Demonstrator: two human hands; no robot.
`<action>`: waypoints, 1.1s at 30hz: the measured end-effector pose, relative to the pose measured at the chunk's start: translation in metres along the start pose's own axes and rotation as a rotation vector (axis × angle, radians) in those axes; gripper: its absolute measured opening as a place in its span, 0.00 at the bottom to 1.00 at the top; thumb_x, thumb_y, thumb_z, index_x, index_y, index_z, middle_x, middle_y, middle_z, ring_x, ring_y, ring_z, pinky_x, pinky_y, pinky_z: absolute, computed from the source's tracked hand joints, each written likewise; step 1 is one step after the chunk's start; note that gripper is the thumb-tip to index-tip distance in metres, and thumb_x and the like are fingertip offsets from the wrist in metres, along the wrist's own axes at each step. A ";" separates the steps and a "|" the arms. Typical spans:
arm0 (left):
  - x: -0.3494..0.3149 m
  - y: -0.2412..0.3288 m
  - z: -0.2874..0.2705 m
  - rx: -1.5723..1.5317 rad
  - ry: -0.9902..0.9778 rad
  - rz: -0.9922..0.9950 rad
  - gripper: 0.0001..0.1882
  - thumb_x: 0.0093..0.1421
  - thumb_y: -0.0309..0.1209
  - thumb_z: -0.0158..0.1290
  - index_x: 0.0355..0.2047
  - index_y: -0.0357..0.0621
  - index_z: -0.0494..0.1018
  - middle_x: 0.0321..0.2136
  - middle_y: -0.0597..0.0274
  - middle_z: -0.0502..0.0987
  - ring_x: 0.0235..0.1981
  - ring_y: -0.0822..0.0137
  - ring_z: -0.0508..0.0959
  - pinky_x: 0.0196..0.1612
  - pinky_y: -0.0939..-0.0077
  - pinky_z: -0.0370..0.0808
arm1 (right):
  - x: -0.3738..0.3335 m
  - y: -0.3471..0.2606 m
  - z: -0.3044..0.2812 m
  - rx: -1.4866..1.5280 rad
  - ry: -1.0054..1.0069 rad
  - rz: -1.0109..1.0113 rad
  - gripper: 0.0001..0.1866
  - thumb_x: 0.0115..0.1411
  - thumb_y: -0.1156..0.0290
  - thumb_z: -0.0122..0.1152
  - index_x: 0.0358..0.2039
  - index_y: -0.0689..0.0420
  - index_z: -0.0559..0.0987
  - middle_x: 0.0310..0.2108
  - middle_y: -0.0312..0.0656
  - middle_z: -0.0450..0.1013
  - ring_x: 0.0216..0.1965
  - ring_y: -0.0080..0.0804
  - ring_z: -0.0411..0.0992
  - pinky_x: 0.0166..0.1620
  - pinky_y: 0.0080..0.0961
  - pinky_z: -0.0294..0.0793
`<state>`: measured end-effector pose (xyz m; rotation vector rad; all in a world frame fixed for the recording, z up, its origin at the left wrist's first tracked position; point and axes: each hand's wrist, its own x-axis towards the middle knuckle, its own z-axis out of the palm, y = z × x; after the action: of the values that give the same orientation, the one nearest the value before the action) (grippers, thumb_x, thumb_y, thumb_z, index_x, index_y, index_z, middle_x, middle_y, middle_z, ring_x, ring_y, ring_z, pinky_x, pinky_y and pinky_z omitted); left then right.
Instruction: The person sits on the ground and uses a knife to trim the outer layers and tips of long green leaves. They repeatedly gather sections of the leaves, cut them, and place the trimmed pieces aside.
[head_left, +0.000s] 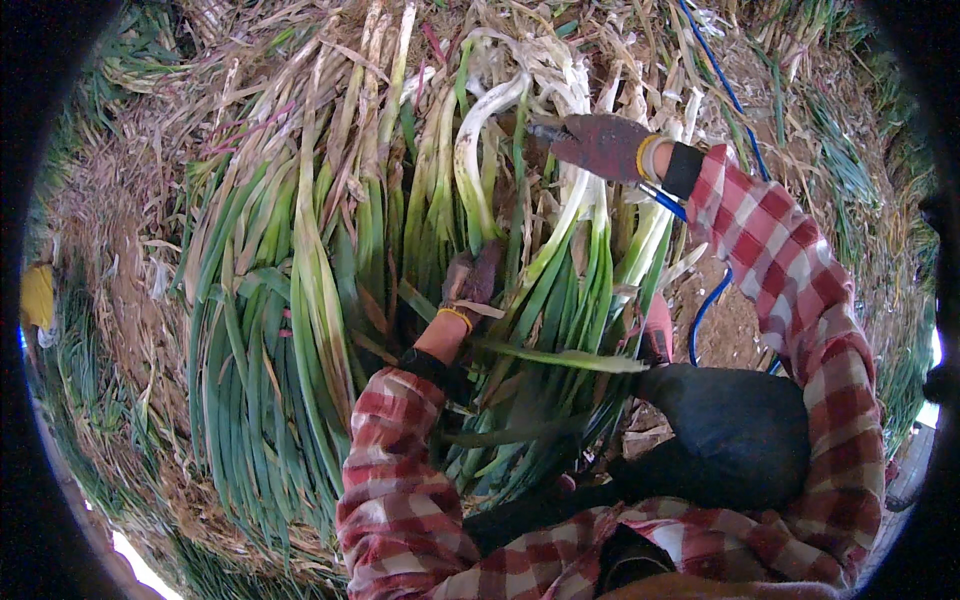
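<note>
In a dark work glove, my left hand [473,278] is closed around the lower green part of a long green onion [468,160], whose white stalk bends over at the top. My gloved right hand [600,147], up and to the right, is closed on what looks like an air blow gun [543,131] with its dark tip pointing left, toward the white stalks. Its grip is hidden in the glove. A blue hose [663,201] comes out below my right wrist. Peeled white-stemmed onions [594,215] lie just below that hand.
A thick pile of unpeeled green onions [250,350] spreads to my left. Dry husks [130,250] cover the ground all round. The blue air line [722,75] runs along the right and past my dark-trousered knee [740,420]. Something yellow [38,295] stands at the far left.
</note>
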<state>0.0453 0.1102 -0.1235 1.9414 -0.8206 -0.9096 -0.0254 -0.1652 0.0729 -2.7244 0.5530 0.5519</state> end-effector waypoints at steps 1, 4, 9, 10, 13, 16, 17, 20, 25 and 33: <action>-0.006 0.012 -0.004 0.000 0.031 -0.044 0.19 0.59 0.40 0.52 0.47 0.42 0.73 0.38 0.38 0.78 0.37 0.44 0.79 0.42 0.63 0.74 | 0.007 0.002 0.000 -0.009 -0.001 0.004 0.27 0.64 0.47 0.47 0.43 0.62 0.73 0.37 0.57 0.75 0.42 0.55 0.74 0.47 0.46 0.70; -0.020 -0.004 -0.009 0.560 0.035 0.257 0.24 0.52 0.37 0.55 0.50 0.45 0.69 0.41 0.41 0.77 0.37 0.43 0.79 0.40 0.58 0.76 | 0.022 0.007 0.004 0.047 0.041 0.030 0.33 0.60 0.42 0.45 0.38 0.65 0.79 0.35 0.59 0.77 0.37 0.55 0.77 0.44 0.45 0.74; -0.024 0.002 -0.008 0.402 -0.021 0.122 0.22 0.60 0.39 0.51 0.54 0.48 0.68 0.45 0.47 0.77 0.46 0.45 0.77 0.45 0.60 0.76 | 0.030 0.010 0.009 -0.053 0.088 0.003 0.32 0.63 0.45 0.42 0.34 0.66 0.79 0.37 0.60 0.77 0.38 0.56 0.77 0.45 0.46 0.75; -0.035 0.017 -0.009 0.478 -0.008 0.264 0.22 0.62 0.41 0.50 0.54 0.47 0.68 0.44 0.46 0.77 0.47 0.45 0.77 0.46 0.60 0.75 | 0.023 0.009 0.004 -0.098 0.060 -0.006 0.30 0.63 0.47 0.42 0.34 0.65 0.79 0.37 0.60 0.77 0.38 0.55 0.77 0.45 0.46 0.75; -0.045 0.022 0.003 -0.395 0.031 -0.006 0.26 0.63 0.48 0.48 0.54 0.44 0.68 0.41 0.40 0.78 0.45 0.41 0.77 0.46 0.56 0.73 | 0.022 0.001 0.010 -0.156 0.091 0.013 0.23 0.65 0.53 0.43 0.35 0.59 0.79 0.37 0.59 0.77 0.38 0.55 0.77 0.45 0.46 0.76; -0.057 0.004 -0.010 -0.046 0.007 -0.040 0.25 0.63 0.47 0.48 0.52 0.42 0.69 0.39 0.37 0.78 0.43 0.38 0.76 0.44 0.53 0.73 | 0.007 -0.021 0.004 -0.239 0.002 -0.091 0.29 0.63 0.48 0.46 0.48 0.66 0.70 0.36 0.61 0.76 0.41 0.56 0.75 0.47 0.46 0.72; -0.057 0.007 -0.012 -0.007 0.009 -0.033 0.25 0.63 0.47 0.48 0.51 0.41 0.70 0.39 0.37 0.78 0.43 0.37 0.76 0.44 0.53 0.74 | 0.004 -0.021 0.005 -0.203 -0.006 -0.082 0.29 0.63 0.49 0.46 0.47 0.66 0.70 0.36 0.61 0.76 0.41 0.56 0.75 0.47 0.45 0.72; -0.053 0.012 -0.006 0.073 0.021 0.033 0.24 0.63 0.47 0.48 0.48 0.40 0.71 0.38 0.36 0.77 0.42 0.37 0.77 0.43 0.52 0.74 | 0.004 -0.013 0.002 -0.063 -0.014 0.045 0.28 0.63 0.49 0.47 0.46 0.65 0.70 0.37 0.61 0.76 0.41 0.56 0.75 0.47 0.45 0.72; -0.049 0.040 -0.008 0.092 -0.025 -0.174 0.21 0.63 0.44 0.48 0.43 0.37 0.73 0.36 0.36 0.77 0.40 0.37 0.77 0.42 0.51 0.74 | -0.002 -0.002 0.003 -0.139 0.037 -0.143 0.27 0.65 0.50 0.46 0.46 0.65 0.70 0.34 0.59 0.75 0.40 0.57 0.74 0.46 0.47 0.71; -0.059 0.095 0.008 0.548 -0.031 0.354 0.25 0.60 0.51 0.48 0.35 0.40 0.78 0.33 0.41 0.78 0.33 0.42 0.79 0.38 0.52 0.76 | -0.049 -0.049 0.007 -0.102 0.021 -0.176 0.34 0.63 0.55 0.53 0.60 0.67 0.61 0.29 0.55 0.74 0.33 0.55 0.75 0.38 0.46 0.74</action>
<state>-0.0121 0.1114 -0.0274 2.1321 -1.4957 -0.5339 -0.0486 -0.1046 0.0987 -2.8414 0.2926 0.5199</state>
